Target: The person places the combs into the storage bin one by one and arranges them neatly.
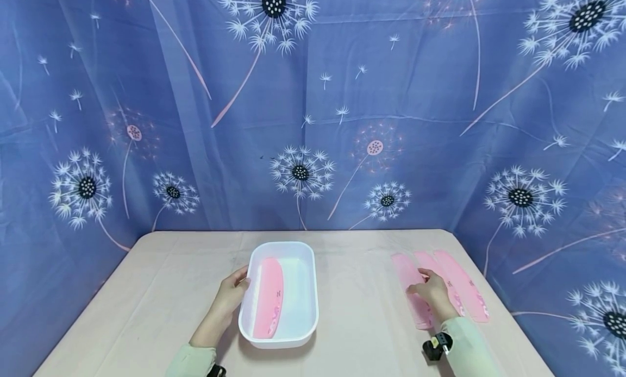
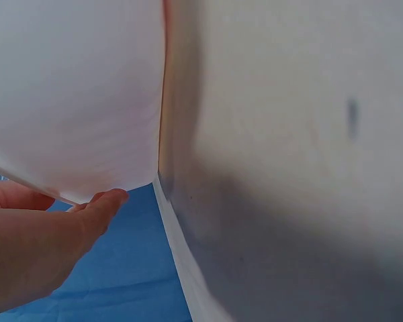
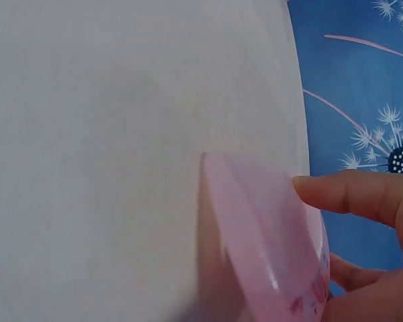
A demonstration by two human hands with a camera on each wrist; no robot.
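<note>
Head view: left hand [image 1: 232, 293] grips the left rim of a white tub [image 1: 299, 293], rectangular with rounded corners, plain and smooth; whether its base touches the table [image 1: 352, 290] can't be told. Inside, along the left side, lies a pink piece [image 1: 266, 298]: long, one edge nearly straight, the other bowed to the right, rounded ends, small dark print midway and a white-and-pink floral pattern toward the near end of the bowed edge. Right hand [image 1: 434, 291], well apart on the right side of the table, grips a second pink piece [image 1: 404, 268] across its width, thumb on one long edge and fingers on the other. That one looks paler and shiny; right wrist view shows its glossy curved surface with light streaks and floral marks low on the edge near the fingers. Just right of it lie a middle pink piece [image 1: 456, 296], partly hidden by the hand, and an outer pink piece [image 1: 466, 284], both slanting, with similar print and pattern. Blue dandelion curtain [image 1: 244, 149] behind.
</note>
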